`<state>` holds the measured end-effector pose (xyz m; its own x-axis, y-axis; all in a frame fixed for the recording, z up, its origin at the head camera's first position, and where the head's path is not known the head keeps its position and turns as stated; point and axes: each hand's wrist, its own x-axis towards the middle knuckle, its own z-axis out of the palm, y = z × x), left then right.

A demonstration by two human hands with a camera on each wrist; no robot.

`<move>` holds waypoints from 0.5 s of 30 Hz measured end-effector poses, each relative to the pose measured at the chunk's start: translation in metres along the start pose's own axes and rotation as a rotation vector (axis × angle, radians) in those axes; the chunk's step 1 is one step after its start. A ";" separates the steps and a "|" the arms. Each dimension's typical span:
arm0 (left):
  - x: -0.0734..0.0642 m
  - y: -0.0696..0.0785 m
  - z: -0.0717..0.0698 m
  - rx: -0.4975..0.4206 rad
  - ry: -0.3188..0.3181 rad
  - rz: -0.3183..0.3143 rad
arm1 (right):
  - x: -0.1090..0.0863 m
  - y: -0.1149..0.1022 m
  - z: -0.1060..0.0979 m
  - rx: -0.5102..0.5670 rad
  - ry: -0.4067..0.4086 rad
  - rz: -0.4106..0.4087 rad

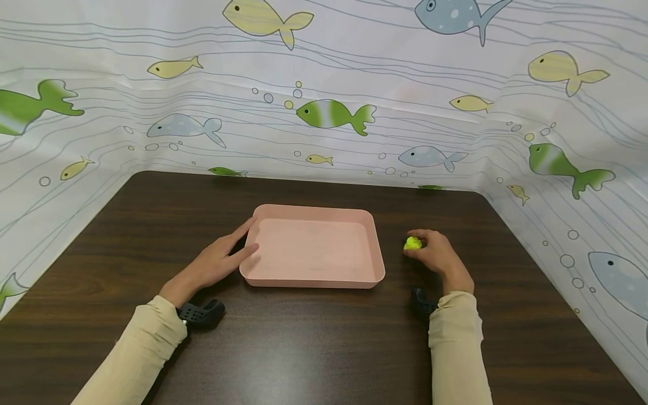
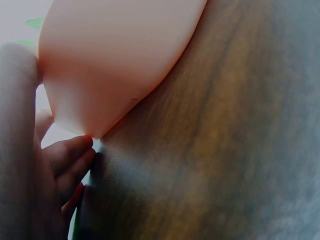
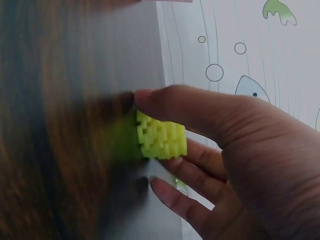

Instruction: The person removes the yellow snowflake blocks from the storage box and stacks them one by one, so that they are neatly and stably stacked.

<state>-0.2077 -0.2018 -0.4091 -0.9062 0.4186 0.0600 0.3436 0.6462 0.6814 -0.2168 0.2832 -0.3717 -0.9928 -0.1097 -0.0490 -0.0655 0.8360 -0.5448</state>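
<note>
A shallow pink tray (image 1: 314, 283) lies on the dark wooden table. My left hand (image 1: 215, 262) grips its left side, thumb over the rim and the other fingers along the outside; the left wrist view shows fingertips against the tray wall (image 2: 100, 65). To the right of the tray, my right hand (image 1: 436, 253) pinches a small bright yellow block (image 1: 413, 243) between thumb and fingers. Seen in the right wrist view, the block (image 3: 162, 139) has a knobby, notched surface and is at or just above the tabletop; I cannot tell whether it touches.
The brown wood-grain table (image 1: 283, 349) stretches around the tray on all sides. White fish-patterned sheeting (image 1: 324, 73) rises behind the table and along its left and right edges. Dark bands with camera mounts (image 1: 202, 314) sit at both wrists.
</note>
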 end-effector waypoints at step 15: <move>-0.005 -0.005 0.004 -0.005 0.002 -0.011 | 0.018 -0.084 0.043 -0.047 -0.131 -0.094</move>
